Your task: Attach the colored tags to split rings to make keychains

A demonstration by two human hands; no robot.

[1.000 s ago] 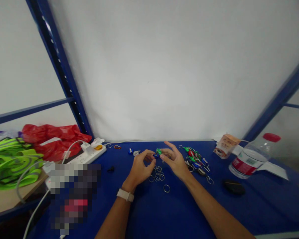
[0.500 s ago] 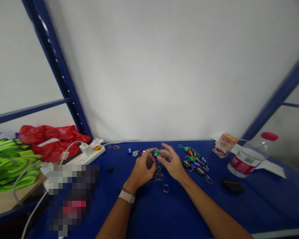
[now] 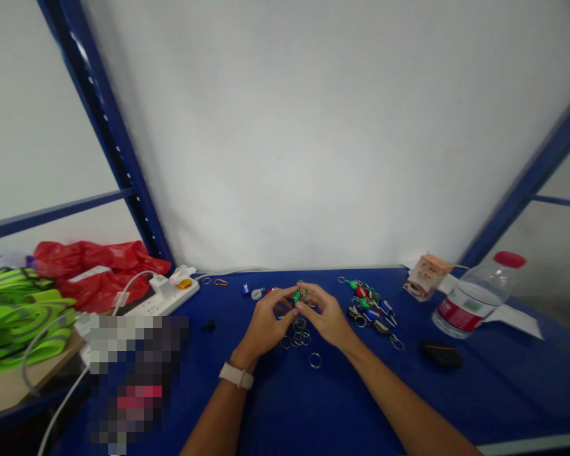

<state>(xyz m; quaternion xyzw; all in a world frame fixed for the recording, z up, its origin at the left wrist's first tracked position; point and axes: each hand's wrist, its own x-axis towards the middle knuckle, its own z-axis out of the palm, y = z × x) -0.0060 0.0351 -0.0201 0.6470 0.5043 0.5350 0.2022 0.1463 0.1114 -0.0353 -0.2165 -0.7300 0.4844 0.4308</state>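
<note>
A small green keychain piece [image 3: 298, 296] is pinched at the fingertips of both hands, held above the blue table [image 3: 275, 411]. My left hand [image 3: 266, 325] grips it from the left, thumb and forefinger curled round. From the other side my right hand [image 3: 331, 322] closes on it, its thumb nearly meeting the left one. Fingers cover much of the piece. Below the hands lies a cluster of metal split rings [image 3: 305, 338], with one single split ring [image 3: 315, 360] nearer me. Behind my left hand lie a blue piece [image 3: 246, 290], a white piece [image 3: 257, 294] and a partly hidden red piece [image 3: 271, 291].
Right of my hands lies a pile of coloured keychains [image 3: 371, 308]. Further right are a small box [image 3: 426, 277], a large bottle [image 3: 470, 307] and a black mouse-like object [image 3: 441, 354]. A power strip [image 3: 166, 299] and an orange carabiner [image 3: 221, 282] are at left.
My right hand's raised fingers have curled down onto the green keychain piece, and both hands have drawn closer together around it. The view has shifted slightly.
</note>
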